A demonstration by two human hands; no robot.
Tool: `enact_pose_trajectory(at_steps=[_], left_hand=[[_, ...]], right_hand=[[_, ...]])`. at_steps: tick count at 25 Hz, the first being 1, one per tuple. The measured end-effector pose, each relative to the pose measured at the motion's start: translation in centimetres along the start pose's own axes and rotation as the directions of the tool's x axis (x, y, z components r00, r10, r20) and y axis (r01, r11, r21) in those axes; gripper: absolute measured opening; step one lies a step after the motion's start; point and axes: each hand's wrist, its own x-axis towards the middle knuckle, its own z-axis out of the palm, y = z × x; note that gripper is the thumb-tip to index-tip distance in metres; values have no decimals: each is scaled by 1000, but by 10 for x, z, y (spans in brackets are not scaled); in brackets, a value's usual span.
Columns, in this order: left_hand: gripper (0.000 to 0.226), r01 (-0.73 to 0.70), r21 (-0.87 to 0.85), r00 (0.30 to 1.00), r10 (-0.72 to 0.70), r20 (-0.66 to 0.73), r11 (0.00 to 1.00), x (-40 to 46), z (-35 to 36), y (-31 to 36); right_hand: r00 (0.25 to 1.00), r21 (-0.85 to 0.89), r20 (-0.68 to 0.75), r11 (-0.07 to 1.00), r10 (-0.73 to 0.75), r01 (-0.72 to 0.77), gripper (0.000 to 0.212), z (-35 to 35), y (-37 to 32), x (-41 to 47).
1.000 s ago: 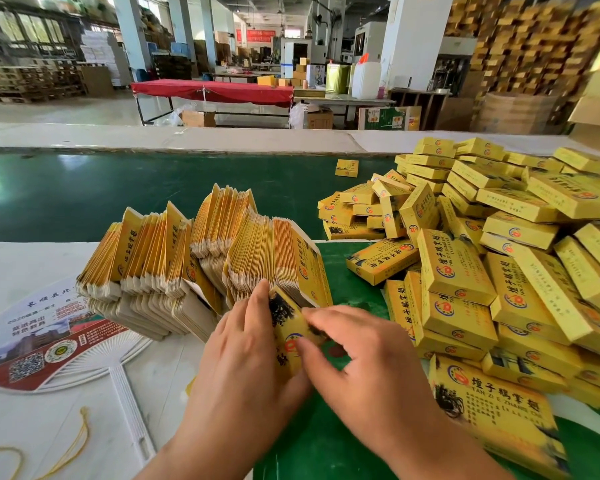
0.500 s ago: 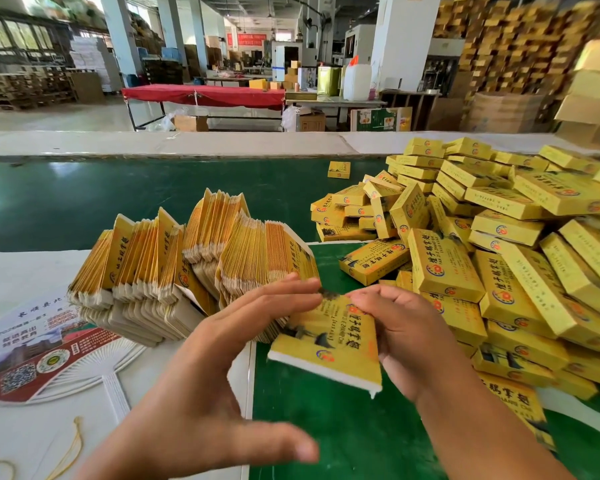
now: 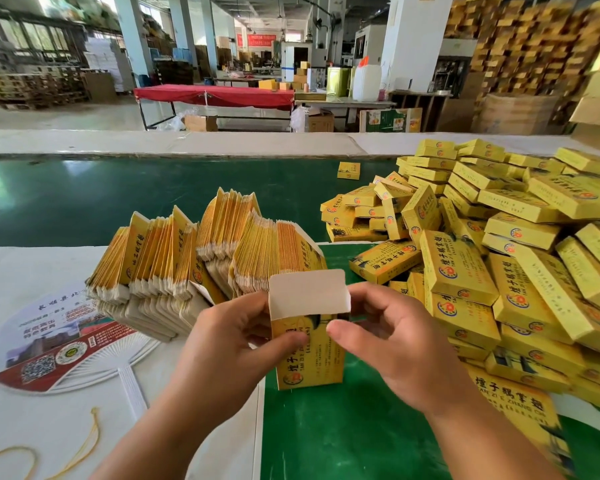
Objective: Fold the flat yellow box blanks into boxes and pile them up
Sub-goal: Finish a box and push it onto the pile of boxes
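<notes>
While both hands pinch it above the table's green mat, the yellow box (image 3: 309, 355) stands opened into a sleeve, white flap up; half a second ago it was flat. Left hand (image 3: 229, 344) at nine o'clock, right hand (image 3: 392, 337) at three, stacked blanks (image 3: 201, 258) at eleven.

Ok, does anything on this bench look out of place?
One folded yellow box lies alone on the green belt, apart from the pile of folded boxes. Otherwise nothing stands out.
</notes>
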Motion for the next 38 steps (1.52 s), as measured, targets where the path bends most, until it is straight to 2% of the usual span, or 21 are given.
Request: enact_pose_trajectory(at_steps=[2, 5, 8, 14, 17, 20, 25, 28, 33, 35, 36, 38], left_hand=[[26, -45, 34, 995, 47, -83, 998, 0, 1, -4], [37, -125, -25, 966, 115, -231, 992, 0, 1, -9], [31, -195, -34, 960, 183, -212, 980, 0, 3, -14], [15, -202, -35, 973, 196, -123, 979, 3, 1, -18], [11, -215, 1, 972, 214, -91, 977, 3, 4, -19], [13, -207, -10, 971, 204, -125, 978, 3, 2, -20], [11, -235, 6, 965, 234, -122, 972, 2, 2, -19], [11, -254, 23, 961, 255, -109, 967, 3, 1, -19], [15, -248, 36, 960, 250, -123, 968, 3, 3, -20], [11, -224, -28, 964, 217, -151, 974, 1, 4, -21], [12, -209, -88, 968, 193, -163, 974, 0, 6, -21], [33, -164, -222, 978, 130, -161, 961, -1, 8, -22]], right_hand=[[1000, -75, -20, 997, -4, 3, 29, 0, 1, 0], [999, -16, -37, 999, 32, -33, 28, -4, 2, 2], [999, -31, -30, 999, 30, -31, 29, -7, 3, 3], [1000, -42, -9, 999, 5, -5, 27, -2, 3, 2], [988, -117, -109, 988, -111, 98, 31, 5, 3, 0], [955, -178, -162, 960, -247, 218, 32, 10, 5, 0], [939, -326, -91, 901, -331, 286, 19, 8, 5, 2], [946, -356, -29, 888, -323, 292, 15, 8, 3, 4], [943, -266, -61, 916, -326, 300, 11, 10, 4, 3], [953, -193, -98, 945, -286, 264, 6, 12, 6, 1], [962, -149, -120, 963, -245, 226, 16, 13, 7, 0], [976, -62, -136, 985, -170, 163, 36, 13, 9, -1]])
